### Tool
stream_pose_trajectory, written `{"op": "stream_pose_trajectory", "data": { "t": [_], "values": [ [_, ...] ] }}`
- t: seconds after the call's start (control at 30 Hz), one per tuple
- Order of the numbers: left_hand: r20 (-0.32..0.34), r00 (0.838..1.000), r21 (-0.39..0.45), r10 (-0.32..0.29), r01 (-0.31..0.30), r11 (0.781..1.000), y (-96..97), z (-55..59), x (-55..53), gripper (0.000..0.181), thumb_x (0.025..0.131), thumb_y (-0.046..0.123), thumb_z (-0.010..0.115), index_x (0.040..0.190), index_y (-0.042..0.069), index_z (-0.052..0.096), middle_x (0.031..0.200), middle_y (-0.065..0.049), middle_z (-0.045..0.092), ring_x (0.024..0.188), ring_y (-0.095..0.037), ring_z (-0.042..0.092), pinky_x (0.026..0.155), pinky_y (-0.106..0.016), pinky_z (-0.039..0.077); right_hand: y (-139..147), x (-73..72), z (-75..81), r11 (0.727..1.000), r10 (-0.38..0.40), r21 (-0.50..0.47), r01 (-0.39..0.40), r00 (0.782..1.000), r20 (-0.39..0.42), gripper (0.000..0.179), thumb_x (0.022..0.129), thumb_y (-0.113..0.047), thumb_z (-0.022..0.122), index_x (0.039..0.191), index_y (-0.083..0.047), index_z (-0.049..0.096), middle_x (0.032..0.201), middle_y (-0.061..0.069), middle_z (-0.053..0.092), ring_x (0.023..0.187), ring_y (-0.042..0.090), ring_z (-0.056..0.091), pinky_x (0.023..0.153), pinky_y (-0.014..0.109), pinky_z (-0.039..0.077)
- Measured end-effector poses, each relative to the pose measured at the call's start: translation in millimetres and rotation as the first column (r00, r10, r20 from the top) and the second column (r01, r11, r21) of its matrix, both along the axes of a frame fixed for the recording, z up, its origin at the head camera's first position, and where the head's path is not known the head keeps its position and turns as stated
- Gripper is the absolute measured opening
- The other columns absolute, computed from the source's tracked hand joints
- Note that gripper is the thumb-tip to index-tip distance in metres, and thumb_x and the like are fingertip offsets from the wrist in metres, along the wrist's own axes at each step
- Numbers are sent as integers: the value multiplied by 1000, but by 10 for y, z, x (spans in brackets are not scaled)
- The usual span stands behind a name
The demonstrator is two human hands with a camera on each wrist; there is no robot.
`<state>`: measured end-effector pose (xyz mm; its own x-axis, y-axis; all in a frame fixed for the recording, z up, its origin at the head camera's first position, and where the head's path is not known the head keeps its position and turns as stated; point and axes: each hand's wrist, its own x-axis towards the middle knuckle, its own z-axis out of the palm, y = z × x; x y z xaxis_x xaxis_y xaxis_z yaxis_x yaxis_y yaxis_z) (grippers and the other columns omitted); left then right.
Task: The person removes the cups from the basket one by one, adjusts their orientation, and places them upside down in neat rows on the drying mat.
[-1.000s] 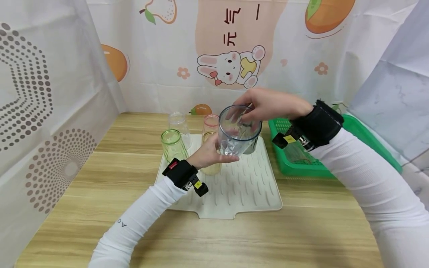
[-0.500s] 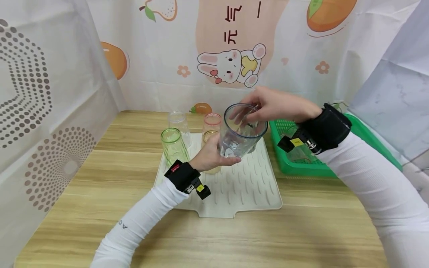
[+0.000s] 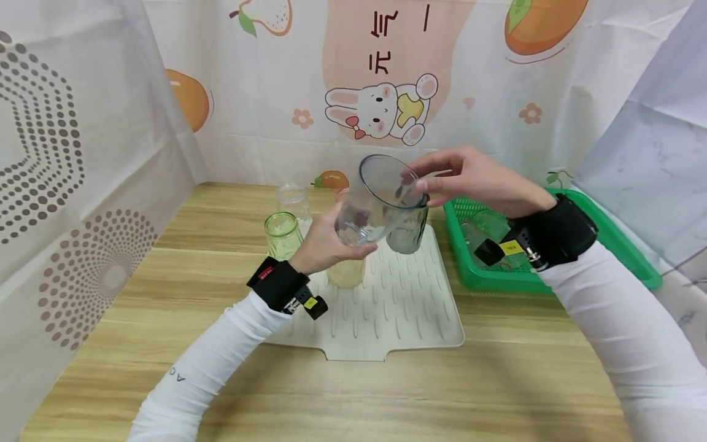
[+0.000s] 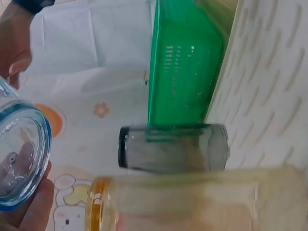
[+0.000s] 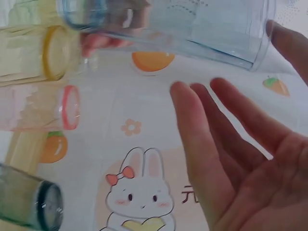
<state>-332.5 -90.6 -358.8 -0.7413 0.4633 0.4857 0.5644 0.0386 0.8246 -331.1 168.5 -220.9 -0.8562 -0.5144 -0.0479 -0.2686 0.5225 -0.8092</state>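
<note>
My left hand point(image 3: 323, 245) grips a clear drinking glass point(image 3: 358, 212) with a bluish rim near its base. The glass hangs tilted above the white drying mat point(image 3: 409, 313), its mouth toward my right hand point(image 3: 477, 179). In the right wrist view, the right hand's fingers point(image 5: 190, 130) are loosely extended, apart from the glass; its thumb overlaps the rim, and contact is unclear. Upside down on the mat stand a grey glass point(image 3: 407, 236), a yellow glass point(image 3: 347, 274), a green glass point(image 3: 283, 238) and a clear glass point(image 3: 293, 197). A pink-rimmed glass point(image 5: 31, 107) is mostly hidden in the head view.
At the right stands a green plastic basket point(image 3: 508, 282) with glassware point(image 3: 486, 227) inside, partly covered by my right wrist. Wooden tabletop point(image 3: 342, 405) surrounds the mat. A patterned curtain point(image 3: 248, 110) hangs behind the table.
My left hand has moved left with the glass, which now tips more toward the right. The right hand has drawn right, from inside the glass's mouth out to its rim.
</note>
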Motion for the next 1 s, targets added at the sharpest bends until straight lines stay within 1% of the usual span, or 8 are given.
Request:
{"op": "stream_pose_trajectory", "data": {
  "t": [0.1, 0.2, 0.37, 0.5, 0.63, 0.77, 0.87, 1.0],
  "values": [
    [0, 1000, -17, 19, -19, 1000, -116, 22, -23, 61, 76, 9, 79, 130, 3, 51, 112, -10, 64, 103, -21, 60, 86, -37, 49, 51, 16, -51, 999, -46, -21, 46, 999, 4, 39, 94, -28, 65, 125, -4, 63, 121, 8, 63, 103, 25, 62, 84, 39, 54],
    [-27, 999, -40, 44, -45, 998, -225, 29, -43, 56, 77, 11, 78, 127, 3, 54, 114, -9, 64, 103, -21, 59, 86, -39, 49, 104, 16, -123, 997, -75, -28, 76, 997, 13, 38, 94, -28, 66, 122, -3, 64, 120, 8, 63, 100, 25, 64, 84, 38, 54],
    [-69, 990, -97, 121, -127, 987, -389, 70, -67, 58, 75, 16, 80, 125, 2, 54, 109, -9, 63, 98, -21, 59, 82, -38, 49, 205, 10, -253, 994, -99, -33, 101, 994, 43, 39, 94, -27, 65, 123, -1, 64, 120, 9, 64, 98, 25, 66, 84, 36, 54],
    [-152, 973, -163, 171, -196, 967, -477, 160, -75, 64, 70, 16, 84, 122, -4, 51, 103, -12, 62, 93, -22, 58, 78, -35, 48, 273, 16, -376, 992, -115, -40, 118, 991, 73, 41, 95, -27, 64, 124, 1, 62, 119, 12, 64, 99, 25, 67, 85, 36, 54],
    [-274, 948, -187, 159, -215, 959, -513, 266, -89, 66, 65, 14, 89, 118, -3, 52, 103, -12, 62, 92, -22, 57, 76, -35, 49, 297, 41, -493, 988, -141, -57, 146, 986, 95, 43, 94, -29, 65, 123, 3, 62, 118, 14, 64, 100, 23, 66, 88, 38, 53],
    [-330, 935, -236, 134, -219, 947, -529, 346, -73, 68, 64, 15, 90, 118, -1, 52, 106, -11, 61, 94, -22, 57, 76, -37, 49, 265, 106, -560, 982, -142, -109, 155, 983, 115, 43, 94, -28, 65, 121, 5, 62, 116, 14, 65, 105, 22, 64, 89, 35, 51],
    [-353, 927, -280, 127, -234, 931, -517, 377, -51, 70, 63, 16, 91, 119, -1, 52, 107, -11, 62, 95, -23, 57, 78, -37, 49, 199, 158, -572, 978, -119, -158, 139, 984, 130, 43, 95, -27, 64, 122, 6, 61, 118, 15, 64, 108, 22, 63, 91, 32, 50],
    [-425, 896, -342, 127, -289, 894, -469, 394, -9, 78, 62, 19, 91, 124, -6, 51, 113, -16, 61, 99, -27, 57, 84, -38, 49, 72, 217, -572, 974, -101, -183, 130, 982, 158, 46, 96, -28, 63, 125, 7, 57, 121, 18, 61, 107, 22, 63, 91, 31, 49]
  ]
}}
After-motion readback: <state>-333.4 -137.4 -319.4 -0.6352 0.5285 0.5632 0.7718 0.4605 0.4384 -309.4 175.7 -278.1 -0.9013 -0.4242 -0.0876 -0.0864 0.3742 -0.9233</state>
